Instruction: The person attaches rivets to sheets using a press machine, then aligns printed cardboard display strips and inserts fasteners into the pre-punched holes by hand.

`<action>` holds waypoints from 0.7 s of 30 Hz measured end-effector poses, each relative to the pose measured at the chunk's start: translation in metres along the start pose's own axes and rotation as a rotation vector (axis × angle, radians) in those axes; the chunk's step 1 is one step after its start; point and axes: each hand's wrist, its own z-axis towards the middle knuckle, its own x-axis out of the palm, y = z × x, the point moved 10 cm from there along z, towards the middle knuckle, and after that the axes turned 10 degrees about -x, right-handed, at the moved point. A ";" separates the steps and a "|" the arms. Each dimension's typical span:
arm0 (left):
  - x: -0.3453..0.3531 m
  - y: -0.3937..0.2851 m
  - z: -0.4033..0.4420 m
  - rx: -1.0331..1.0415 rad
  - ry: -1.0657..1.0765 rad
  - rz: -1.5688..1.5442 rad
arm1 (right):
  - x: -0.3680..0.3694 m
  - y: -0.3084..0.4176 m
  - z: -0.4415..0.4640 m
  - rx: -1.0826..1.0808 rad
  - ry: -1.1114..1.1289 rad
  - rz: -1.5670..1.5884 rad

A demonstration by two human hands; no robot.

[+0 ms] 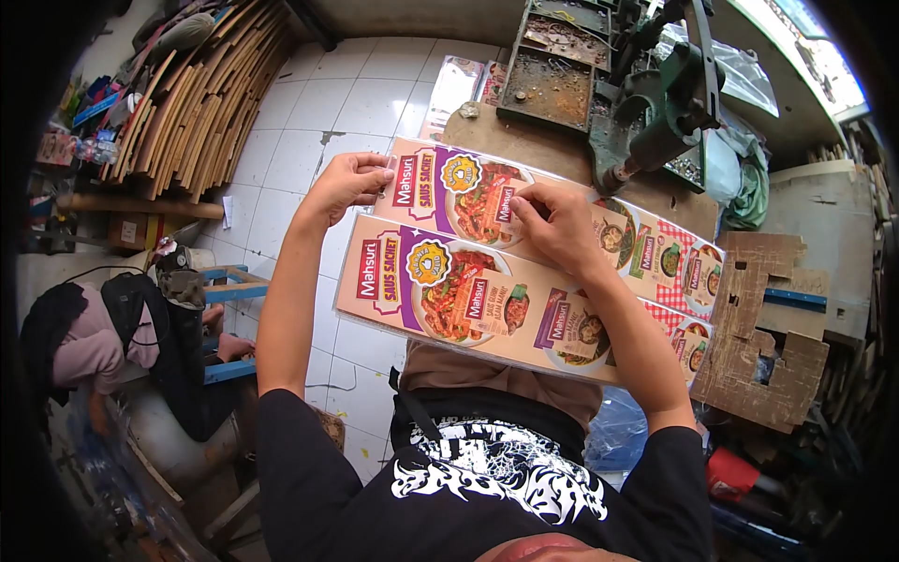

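Two long printed sauce advertising sheets lie side by side before me, the upper sheet farther from my body and the lower sheet near my lap. Both carry "Mahsuri Saus Sachet" lettering and pictures of food. At the left end of the upper sheet, my left hand is closed, thumb and fingers pinching its edge. My right hand rests over the middle of that same sheet with its fingers curled and the thumb against them. Whatever may be between those fingertips is hidden. The right forearm crosses above the lower sheet.
A green press machine stands on the worktable at the back right, beside metal trays of small parts. Cut cardboard lies at right. Another person sits at left near a blue frame. Stacked boards lean behind.
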 end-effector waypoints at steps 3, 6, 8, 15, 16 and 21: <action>-0.001 0.000 0.000 0.008 -0.016 -0.001 | 0.001 -0.002 0.000 0.008 0.002 0.007; -0.002 0.000 0.003 0.030 -0.028 0.001 | 0.000 -0.002 0.000 0.006 -0.001 0.016; -0.002 -0.002 0.003 0.045 -0.037 0.004 | 0.000 -0.001 0.000 -0.003 -0.011 0.023; -0.020 -0.016 -0.008 0.118 -0.135 0.043 | -0.004 0.001 -0.002 0.045 -0.010 0.024; -0.029 -0.024 -0.009 0.174 -0.226 0.061 | -0.004 -0.001 -0.002 0.070 -0.002 0.045; 0.001 -0.092 -0.023 0.407 -0.275 0.081 | -0.003 0.000 -0.002 -0.020 -0.015 0.008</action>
